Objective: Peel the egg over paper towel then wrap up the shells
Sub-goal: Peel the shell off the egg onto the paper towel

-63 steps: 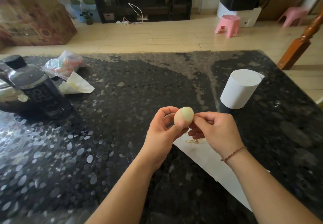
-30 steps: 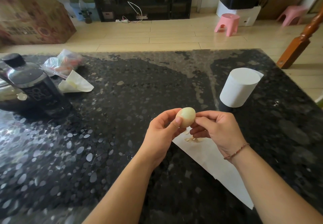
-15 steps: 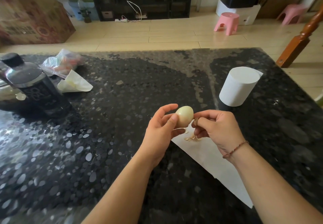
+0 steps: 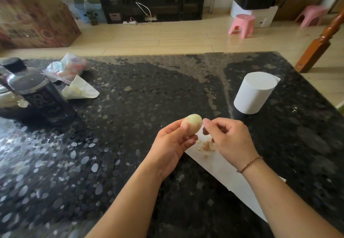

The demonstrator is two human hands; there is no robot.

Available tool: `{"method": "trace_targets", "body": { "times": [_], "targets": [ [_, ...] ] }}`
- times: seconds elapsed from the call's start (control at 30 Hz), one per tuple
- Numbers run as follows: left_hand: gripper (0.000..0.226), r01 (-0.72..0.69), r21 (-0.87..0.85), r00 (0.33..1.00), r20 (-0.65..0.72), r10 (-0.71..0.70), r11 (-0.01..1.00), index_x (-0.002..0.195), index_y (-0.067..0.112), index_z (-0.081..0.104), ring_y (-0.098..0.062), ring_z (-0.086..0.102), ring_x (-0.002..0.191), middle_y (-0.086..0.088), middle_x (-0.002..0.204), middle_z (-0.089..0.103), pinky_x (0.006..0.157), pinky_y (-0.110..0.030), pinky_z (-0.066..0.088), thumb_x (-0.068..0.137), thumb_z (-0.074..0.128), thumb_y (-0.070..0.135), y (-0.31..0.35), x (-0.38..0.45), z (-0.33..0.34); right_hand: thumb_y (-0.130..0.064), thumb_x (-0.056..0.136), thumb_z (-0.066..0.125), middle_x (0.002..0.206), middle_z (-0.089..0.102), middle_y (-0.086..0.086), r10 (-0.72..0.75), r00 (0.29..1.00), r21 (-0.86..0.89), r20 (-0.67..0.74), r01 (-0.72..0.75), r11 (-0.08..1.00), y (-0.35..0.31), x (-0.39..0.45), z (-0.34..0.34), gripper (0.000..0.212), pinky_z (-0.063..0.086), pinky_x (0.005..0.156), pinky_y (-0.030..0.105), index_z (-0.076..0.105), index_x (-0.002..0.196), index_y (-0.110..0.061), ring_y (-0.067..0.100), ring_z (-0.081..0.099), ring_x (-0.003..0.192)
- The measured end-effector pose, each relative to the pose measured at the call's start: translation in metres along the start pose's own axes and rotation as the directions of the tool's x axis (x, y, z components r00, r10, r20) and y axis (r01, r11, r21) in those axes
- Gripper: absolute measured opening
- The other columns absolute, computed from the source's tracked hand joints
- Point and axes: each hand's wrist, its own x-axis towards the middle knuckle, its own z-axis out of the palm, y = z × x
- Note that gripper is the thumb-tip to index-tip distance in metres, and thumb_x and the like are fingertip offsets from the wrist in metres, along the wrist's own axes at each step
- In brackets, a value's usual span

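Two hands meet over the far corner of the paper towel (image 4: pixel 230 174), and that placement makes sense: whatever you pick off drops onto the sheet rather than the dark speckled table (image 4: pixel 115 144). Your left hand (image 4: pixel 172 144) grips the egg (image 4: pixel 192 123) between thumb and curled fingers, blunt end up, just above the towel's far tip. That leaves the side facing your right hand (image 4: pixel 229 138) bare for picking. The right hand's thumb and forefinger are pinched together just beside the egg. Whether a fleck of shell sits between them is too small to tell. Most of the visible egg surface looks smooth and pale, so peeling seems well along. A small heap of shell pieces (image 4: pixel 205 146) lies on the towel directly below your fingers, gathered close enough to fold in later.

Well apart on your right stands a roll of paper towel (image 4: pixel 256 92), upright. On the far left, a clear plastic bag (image 4: pixel 68 66) holds something reddish and blurred. Beside it sits a folded paper (image 4: pixel 80 90) with something pale yellow inside, and a dark bottle (image 4: pixel 35 92).
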Motion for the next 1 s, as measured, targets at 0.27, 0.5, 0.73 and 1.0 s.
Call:
{"method": "trace_targets", "body": {
  "times": [0.27,0.5,0.73,1.0],
  "targets": [
    [0.025,-0.041,0.085,0.999,0.009,0.04,0.996,0.119,0.008,0.067,-0.016,0.067,0.088,-0.012,0.109,0.072,0.083,-0.026,0.056,0.097,0.056,0.009,0.0,-0.002,0.003,-0.04,0.087,0.061,0.069,0.071,-0.002,0.046,0.999,0.004,0.024,-0.046,0.999,0.0,-0.001,0.004,0.029,0.06,0.068,0.042,0.075,0.075,-0.017,0.017,0.067,0.068],
    [0.025,-0.023,0.159,0.999,-0.033,0.029,0.987,0.12,0.01,0.066,-0.021,0.066,0.09,-0.013,0.114,0.07,0.084,-0.03,0.056,0.096,0.06,0.008,-0.002,-0.003,0.005,-0.024,0.082,0.063,0.062,0.07,-0.002,0.095,0.995,-0.058,-0.006,-0.095,0.994,0.004,0.001,0.006,0.019,0.061,0.066,0.042,0.072,0.067,-0.018,0.018,0.068,0.064],
    [0.025,0.005,0.096,0.993,-0.121,0.006,0.995,0.123,0.009,0.058,-0.02,0.068,0.072,-0.018,0.105,0.068,0.072,-0.031,0.057,0.105,0.045,0.019,-0.002,0.001,0.005,-0.019,0.083,0.06,0.06,0.066,-0.003,0.027,0.998,-0.025,0.051,-0.026,0.999,0.002,0.003,0.0,0.02,0.058,0.063,0.036,0.067,0.064,-0.015,0.016,0.065,0.062],
    [0.03,0.016,0.085,0.985,-0.171,-0.001,0.996,0.114,0.006,0.062,-0.019,0.067,0.068,-0.02,0.097,0.07,0.069,-0.031,0.055,0.106,0.04,0.023,-0.001,0.002,0.005,-0.044,0.082,0.067,0.078,0.068,-0.014,0.052,0.994,-0.365,0.098,-0.013,0.931,0.009,0.002,0.001,0.016,0.056,0.07,0.032,0.07,0.077,-0.029,0.01,0.063,0.075]
  ]
}}
